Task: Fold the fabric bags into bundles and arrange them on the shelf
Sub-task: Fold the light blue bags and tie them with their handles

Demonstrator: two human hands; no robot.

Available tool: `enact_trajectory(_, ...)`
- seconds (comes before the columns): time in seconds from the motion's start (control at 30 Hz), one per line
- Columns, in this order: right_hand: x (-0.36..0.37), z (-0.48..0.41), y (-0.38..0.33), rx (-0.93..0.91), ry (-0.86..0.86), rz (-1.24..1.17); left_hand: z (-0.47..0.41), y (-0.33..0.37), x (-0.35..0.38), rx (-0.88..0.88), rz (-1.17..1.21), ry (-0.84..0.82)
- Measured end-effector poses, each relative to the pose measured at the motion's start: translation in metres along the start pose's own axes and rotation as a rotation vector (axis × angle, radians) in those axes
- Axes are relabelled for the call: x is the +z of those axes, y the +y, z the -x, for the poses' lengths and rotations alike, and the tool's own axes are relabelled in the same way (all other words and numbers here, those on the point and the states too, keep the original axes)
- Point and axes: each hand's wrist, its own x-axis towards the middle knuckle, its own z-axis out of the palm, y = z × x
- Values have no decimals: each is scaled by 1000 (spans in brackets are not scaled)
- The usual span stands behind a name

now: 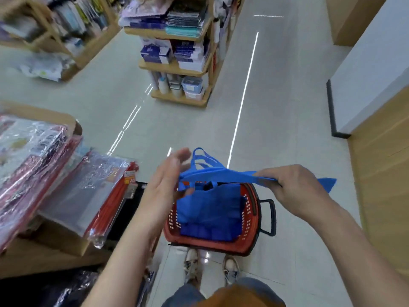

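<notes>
I hold a blue fabric bag stretched flat and level in front of me, its handles sticking up at the far side. My right hand pinches the bag's right part, with a corner poking out beyond the fingers. My left hand is at the bag's left end with fingers straight and palm facing right; the thumb touches the fabric edge. Below, a red basket on the floor holds more blue bags.
A wooden display shelf at my left carries plastic-wrapped packs. A stocked wooden rack stands ahead in the aisle. A wood-panelled counter runs along the right. My feet stand just behind the basket.
</notes>
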Motion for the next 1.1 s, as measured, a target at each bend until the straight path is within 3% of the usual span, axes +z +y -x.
enact_trajectory(0.07, 2, -5, -4, -74, -80, 9, 21, -6, 6, 18, -114, -23)
enact_trajectory(0.13, 5, -10, -8, -100, -110, -43, 38, -13, 8, 36, -198, 150)
enact_trajectory(0.2, 7, -13, -7, -84, -111, -117, 59, -17, 2, 4, -124, 283)
enact_trajectory(0.3, 8, -14, -13, -108, -171, -217, 97, -24, -10, -66, -14, 179)
enact_trajectory(0.37, 14, -11, -29, -183, -243, -226, 117, -39, -16, -96, -171, 176)
enact_trajectory(0.47, 31, -2, -61, -273, -329, -226, 140, -62, -22, 36, -529, 277)
enact_trajectory(0.63, 59, 27, -105, -350, -474, -218, 199, -69, -41, -64, -419, 626)
enact_trajectory(0.77, 67, 44, -121, -302, -530, 161, 265, -68, -86, -106, -329, 823)
enact_trajectory(0.83, 72, 55, -128, -252, -493, 228, 303, -66, -110, -111, -203, 894)
enact_trajectory(0.9, 81, 67, -138, -190, -424, 33, 341, -65, -132, -111, -82, 963)
enact_trajectory(0.97, 92, 82, -155, -118, -394, -372, 379, -65, -150, -126, -34, 1029)
enact_trajectory(1.03, 104, 96, -178, -41, -445, -716, 410, -62, -162, -138, -40, 1085)
enact_trajectory(1.1, 117, 108, -207, -26, -479, -912, 439, -58, -176, -153, -75, 1177)
